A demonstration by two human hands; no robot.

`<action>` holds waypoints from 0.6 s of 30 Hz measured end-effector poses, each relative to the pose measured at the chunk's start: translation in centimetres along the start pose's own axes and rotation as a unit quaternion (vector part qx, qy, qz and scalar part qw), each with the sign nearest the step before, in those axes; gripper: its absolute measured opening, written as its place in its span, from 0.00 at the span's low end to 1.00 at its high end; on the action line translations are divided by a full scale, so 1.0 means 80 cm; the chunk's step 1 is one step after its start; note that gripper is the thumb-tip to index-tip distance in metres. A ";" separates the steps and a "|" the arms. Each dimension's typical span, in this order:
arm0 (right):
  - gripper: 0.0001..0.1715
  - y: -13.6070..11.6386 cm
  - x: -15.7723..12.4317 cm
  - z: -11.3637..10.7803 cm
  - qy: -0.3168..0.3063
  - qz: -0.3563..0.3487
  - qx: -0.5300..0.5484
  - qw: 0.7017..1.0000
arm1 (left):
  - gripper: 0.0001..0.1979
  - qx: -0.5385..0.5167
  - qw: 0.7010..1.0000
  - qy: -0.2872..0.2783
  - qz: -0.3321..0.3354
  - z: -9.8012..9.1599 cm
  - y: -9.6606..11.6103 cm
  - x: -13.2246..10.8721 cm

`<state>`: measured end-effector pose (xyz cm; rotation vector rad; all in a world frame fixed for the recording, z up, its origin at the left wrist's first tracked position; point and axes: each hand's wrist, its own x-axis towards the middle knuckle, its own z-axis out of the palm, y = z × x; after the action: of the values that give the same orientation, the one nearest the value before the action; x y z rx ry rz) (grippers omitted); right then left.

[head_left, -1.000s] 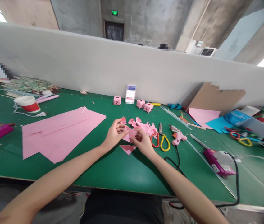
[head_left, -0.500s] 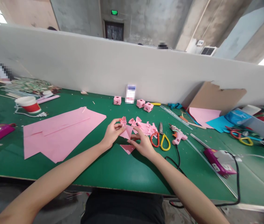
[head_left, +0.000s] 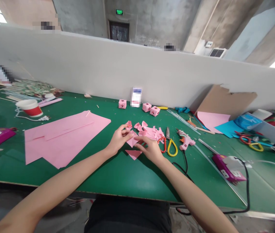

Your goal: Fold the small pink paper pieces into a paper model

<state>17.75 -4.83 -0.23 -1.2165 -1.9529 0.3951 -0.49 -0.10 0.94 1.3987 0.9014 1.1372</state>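
Between both hands is a small folded piece of pink paper point(head_left: 132, 139). My left hand point(head_left: 117, 139) pinches its left side, while the fingers of my right hand point(head_left: 151, 149) close on its right edge. Just below it, a pink paper triangle point(head_left: 134, 154) lies flat on the green table. Pink paper scraps point(head_left: 152, 132) are heaped behind my hands. Scissors point(head_left: 168, 142) with one red and one yellow handle lie beside my right hand, partly covered by it. Farther back stand a pink paper cube point(head_left: 122, 104) with dark cut-outs and two similar cubes point(head_left: 150, 109).
Large pink paper sheets point(head_left: 67, 139) cover the table to the left, near a red-and-white cup point(head_left: 29, 108). On the right are a pink glue gun point(head_left: 186, 141) with a black cord, a purple power strip point(head_left: 228, 170) and a second pair of scissors point(head_left: 251, 144). A grey partition point(head_left: 91, 64) runs behind.
My right hand has shifted slightly left and its fingers have closed on the folded paper. The held paper has tilted and shows less of its flat face.
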 end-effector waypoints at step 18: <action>0.10 0.003 0.002 0.004 0.081 -0.036 -0.024 0.996 | 0.25 -0.023 0.998 -0.050 -0.018 0.006 -0.002 -0.004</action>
<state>17.63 -4.55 -0.50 -1.1675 -1.8696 0.2062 -0.11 -0.54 0.73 1.3837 0.8209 1.0440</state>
